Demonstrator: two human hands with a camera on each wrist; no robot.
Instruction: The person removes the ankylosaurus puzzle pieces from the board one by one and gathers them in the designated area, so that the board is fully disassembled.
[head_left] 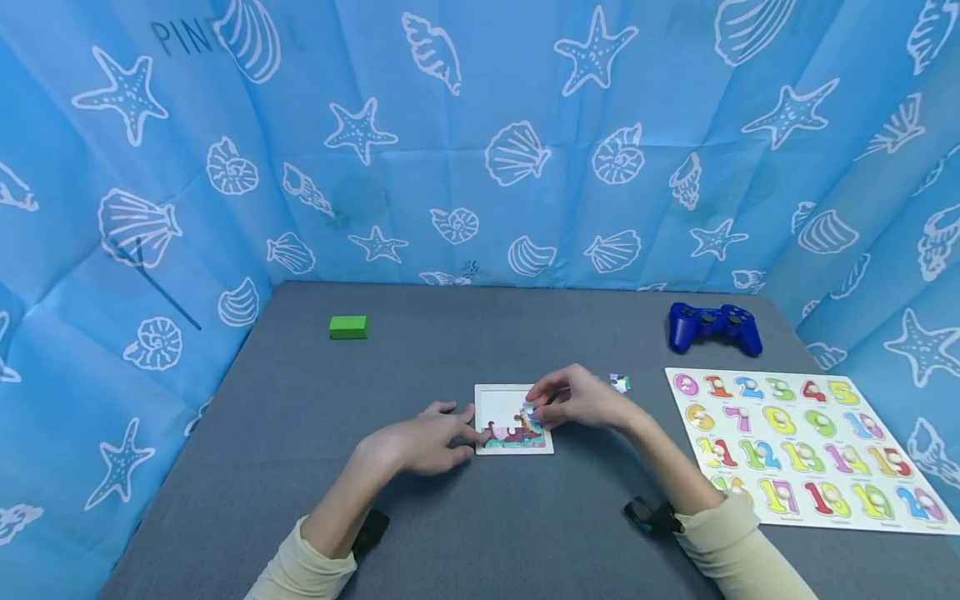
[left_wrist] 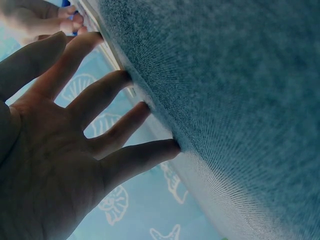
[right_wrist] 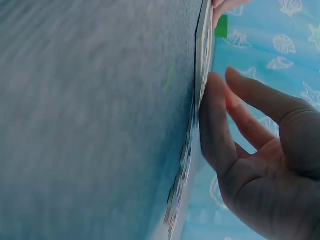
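A small white-framed jigsaw puzzle (head_left: 513, 451) lies on the grey table, with joined pieces along its bottom and right side and a bare white area at upper left. My left hand (head_left: 435, 439) has its fingers spread, fingertips at the frame's left edge; in the left wrist view the left hand (left_wrist: 65, 135) reaches the tabletop with its fingertips. Over the puzzle's right side, my right hand (head_left: 573, 400) pinches a bluish puzzle piece (head_left: 530, 412) between thumb and fingers, the piece mostly hidden. A loose puzzle piece (head_left: 620, 382) lies beyond the right wrist.
To the right lies a white number board (head_left: 806, 462) with colourful knobbed numerals. A blue game controller (head_left: 714, 327) sits at the back right, a green block (head_left: 348, 327) at the back left. A blue shell-patterned curtain (head_left: 480, 167) hangs round the table (head_left: 300, 467).
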